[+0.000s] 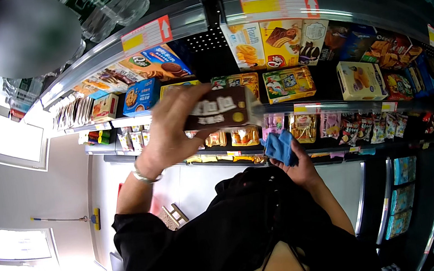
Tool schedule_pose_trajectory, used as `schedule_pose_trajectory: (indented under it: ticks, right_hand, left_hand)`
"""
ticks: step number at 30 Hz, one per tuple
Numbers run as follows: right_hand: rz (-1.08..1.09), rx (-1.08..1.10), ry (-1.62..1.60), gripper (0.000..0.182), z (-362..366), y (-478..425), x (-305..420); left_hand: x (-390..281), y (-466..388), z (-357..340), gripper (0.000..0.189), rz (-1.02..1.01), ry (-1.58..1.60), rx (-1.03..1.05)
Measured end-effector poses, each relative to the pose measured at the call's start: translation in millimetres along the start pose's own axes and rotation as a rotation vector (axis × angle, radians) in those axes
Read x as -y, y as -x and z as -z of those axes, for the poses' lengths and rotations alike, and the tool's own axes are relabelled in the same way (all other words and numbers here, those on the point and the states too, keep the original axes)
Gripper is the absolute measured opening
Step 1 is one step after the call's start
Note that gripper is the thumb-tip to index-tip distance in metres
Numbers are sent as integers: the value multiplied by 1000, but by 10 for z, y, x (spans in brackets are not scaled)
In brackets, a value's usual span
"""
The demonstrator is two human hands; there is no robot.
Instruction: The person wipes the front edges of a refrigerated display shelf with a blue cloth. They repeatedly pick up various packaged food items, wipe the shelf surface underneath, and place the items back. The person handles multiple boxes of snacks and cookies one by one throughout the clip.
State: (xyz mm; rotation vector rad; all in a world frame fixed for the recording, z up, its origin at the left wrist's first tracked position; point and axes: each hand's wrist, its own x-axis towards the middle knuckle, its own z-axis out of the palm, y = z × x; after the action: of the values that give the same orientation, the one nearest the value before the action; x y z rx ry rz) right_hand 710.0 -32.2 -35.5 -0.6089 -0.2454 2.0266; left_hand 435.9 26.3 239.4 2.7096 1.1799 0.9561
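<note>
A brown snack package (223,109) with pale printing, slightly blurred, is gripped in my left hand (173,129) in front of the shelf of boxed snacks. Lower and to the right, my right hand (296,163) holds a folded blue cloth (280,147), close to the lower rows of bagged snacks. A yellow and green snack box (289,84) lies on the shelf right of the brown package. Farther left stands a blue cookie box (142,97). Upright snack boxes, including a white and yellow one (246,48), stand at the back of the shelf.
Water bottles (117,2) stand on the shelf above, behind a clear price-tag rail (185,17). Bagged snacks (303,126) fill the shelf below. More shelving (380,199) stands at the right. A stool (173,217) is on the floor at the left, and a mop (96,218) is beyond it.
</note>
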Motion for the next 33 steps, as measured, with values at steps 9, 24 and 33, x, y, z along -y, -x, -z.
schedule_pose_trajectory:
  ticks: [9,24,33]
  right_hand:
    - [35,-166,-134,54,61,171,4]
    - [614,-529,271,69,-268,553,-58]
    - [963,-731,1894,97,-911,447,-22]
  left_hand:
    - [77,-2,-1268,104,112,816,70]
    - [164,404,-2401,75,145,1577,452]
    - [-18,350,-2400,77,897,2173,631]
